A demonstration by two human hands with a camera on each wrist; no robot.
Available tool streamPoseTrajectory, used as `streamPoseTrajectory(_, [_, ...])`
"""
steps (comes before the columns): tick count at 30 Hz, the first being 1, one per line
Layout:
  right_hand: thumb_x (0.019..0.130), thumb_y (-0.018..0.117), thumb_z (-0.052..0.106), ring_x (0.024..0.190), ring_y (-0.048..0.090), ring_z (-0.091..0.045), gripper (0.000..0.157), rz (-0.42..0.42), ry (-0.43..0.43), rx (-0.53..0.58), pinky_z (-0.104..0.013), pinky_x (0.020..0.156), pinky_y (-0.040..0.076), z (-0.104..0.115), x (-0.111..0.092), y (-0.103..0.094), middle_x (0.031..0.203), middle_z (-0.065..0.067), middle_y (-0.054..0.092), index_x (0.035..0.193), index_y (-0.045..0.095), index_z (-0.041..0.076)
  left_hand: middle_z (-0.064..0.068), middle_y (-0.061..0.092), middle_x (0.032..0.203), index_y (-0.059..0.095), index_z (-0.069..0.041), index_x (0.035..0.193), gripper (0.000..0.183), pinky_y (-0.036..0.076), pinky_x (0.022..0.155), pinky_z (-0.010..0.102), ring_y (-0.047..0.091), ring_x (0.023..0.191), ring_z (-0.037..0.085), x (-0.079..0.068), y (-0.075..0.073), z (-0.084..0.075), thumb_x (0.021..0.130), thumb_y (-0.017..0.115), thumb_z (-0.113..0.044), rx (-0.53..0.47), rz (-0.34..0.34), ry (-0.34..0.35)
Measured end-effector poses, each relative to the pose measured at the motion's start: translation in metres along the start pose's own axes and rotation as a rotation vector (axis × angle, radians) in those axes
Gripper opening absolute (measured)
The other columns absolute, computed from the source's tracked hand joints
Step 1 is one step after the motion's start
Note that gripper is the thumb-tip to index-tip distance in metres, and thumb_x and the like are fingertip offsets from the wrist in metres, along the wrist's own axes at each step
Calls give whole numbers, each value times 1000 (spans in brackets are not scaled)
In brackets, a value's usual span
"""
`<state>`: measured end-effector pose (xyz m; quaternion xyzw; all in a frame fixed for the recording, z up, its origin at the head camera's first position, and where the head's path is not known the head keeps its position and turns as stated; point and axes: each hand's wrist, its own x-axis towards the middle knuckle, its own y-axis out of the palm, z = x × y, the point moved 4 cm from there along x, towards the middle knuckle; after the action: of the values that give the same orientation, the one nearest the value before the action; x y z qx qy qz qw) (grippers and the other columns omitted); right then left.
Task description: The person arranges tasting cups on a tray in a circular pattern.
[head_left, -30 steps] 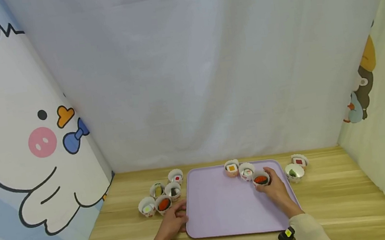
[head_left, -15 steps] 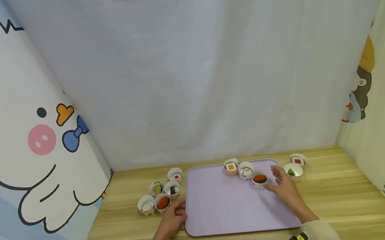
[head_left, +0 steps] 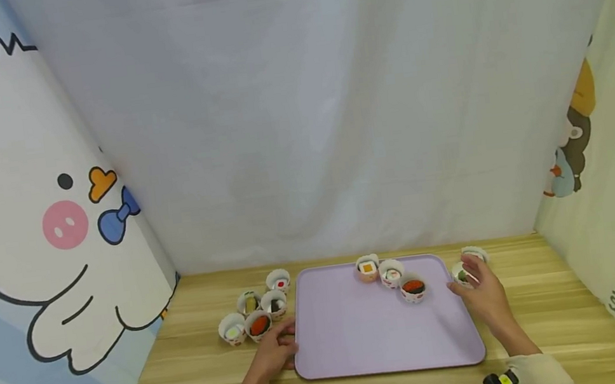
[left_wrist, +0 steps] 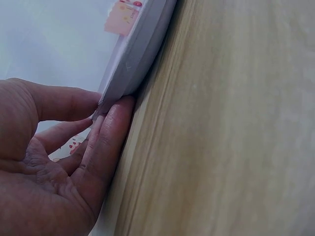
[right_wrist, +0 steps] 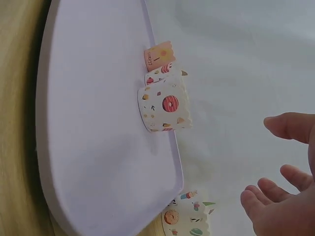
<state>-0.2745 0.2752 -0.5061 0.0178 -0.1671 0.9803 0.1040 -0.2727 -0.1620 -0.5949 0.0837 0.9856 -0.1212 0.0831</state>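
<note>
My left hand pinches the left edge of the lilac tray; in the left wrist view the thumb lies on the rim and fingers are beneath it. Three paper cups stand in a slanting row at the tray's back right: one with an orange-topped sushi piece, one with a white roll, and a peach one with a yellow-centred roll. My right hand holds nothing, its thumb and fingers spread apart beside a cup with a green-topped piece, which it partly covers.
Behind that cup stands another paper cup, partly hidden by the right hand. Left of the tray several paper cups cluster on the wooden table, among them one with an orange-topped piece. A pale curtain hangs behind the table.
My right hand has let go of the cup with the orange-topped piece, leaving it on the tray, and has moved right toward the cups beside the tray. The left hand stays at the tray edge.
</note>
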Motion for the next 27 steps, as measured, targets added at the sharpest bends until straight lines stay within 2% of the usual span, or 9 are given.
streamPoseTrajectory(6, [86, 71, 3, 143, 34, -38, 69, -61, -16, -50, -49, 118, 29, -3, 2, -15, 151, -25, 39, 145, 35, -1, 23, 53, 124, 45, 3, 142, 61, 59, 57, 39, 58, 90, 19, -1, 0, -1, 83, 59, 11, -4, -2, 6])
streamPoseTrajectory(11, [86, 72, 7, 144, 30, -42, 73, -90, -6, -103, -53, 118, 27, -7, 4, -27, 152, -27, 36, 148, 34, 0, 23, 53, 124, 45, 3, 142, 62, 59, 56, 39, 58, 88, 18, -3, 0, -5, 82, 59, 11, -11, 7, 11])
streamPoseTrajectory(22, [89, 71, 11, 147, 23, -42, 84, -42, 63, -97, -56, 118, 25, -23, 7, -34, 159, -25, 24, 154, 20, 1, 22, 53, 124, 45, 2, 143, 62, 59, 56, 38, 58, 89, 18, -3, 0, -4, 83, 59, 11, 8, 2, -1])
streamPoseTrajectory(27, [89, 70, 10, 145, 24, -44, 84, -36, 84, -103, -57, 118, 25, -30, 9, -33, 159, -26, 23, 154, 19, 0, 21, 54, 125, 45, 2, 143, 62, 59, 56, 37, 58, 89, 17, -5, 0, -6, 83, 60, 10, 18, -1, -7])
